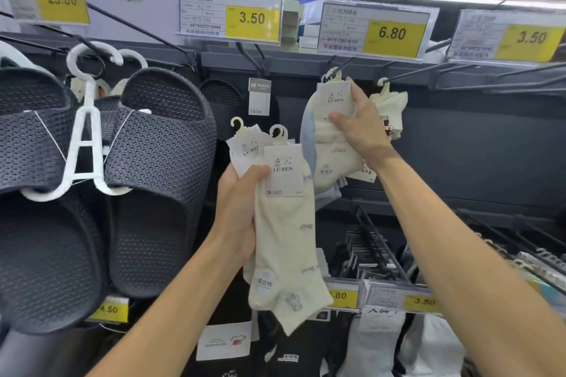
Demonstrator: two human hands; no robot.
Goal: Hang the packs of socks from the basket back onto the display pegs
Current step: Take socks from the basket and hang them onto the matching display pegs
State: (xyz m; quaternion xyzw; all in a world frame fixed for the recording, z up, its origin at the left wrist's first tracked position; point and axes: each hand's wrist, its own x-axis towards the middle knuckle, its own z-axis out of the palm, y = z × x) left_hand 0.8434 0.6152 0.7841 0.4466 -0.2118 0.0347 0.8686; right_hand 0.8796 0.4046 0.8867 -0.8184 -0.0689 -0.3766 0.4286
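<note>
the left hand (237,193) is closed around two cream sock packs (283,223), thumb across the front card, fingers wrapped behind; their small hooks (237,124) stick up free above the fist and the socks hang down below it. up and to the right of that fist, the right hand (356,119) pinches another cream pack (332,131) by its card, thumb in front and fingers spread over the top. that pack's hook (332,75) sits right at the black display peg (344,64) just above the fingers; whether it is fully on, i can't tell. just right of the hand another sock pack (392,110) hangs from the next peg (410,75). a 6.80 price tag (395,34) is above, dark slippers (153,177) far left of the fist.
</note>
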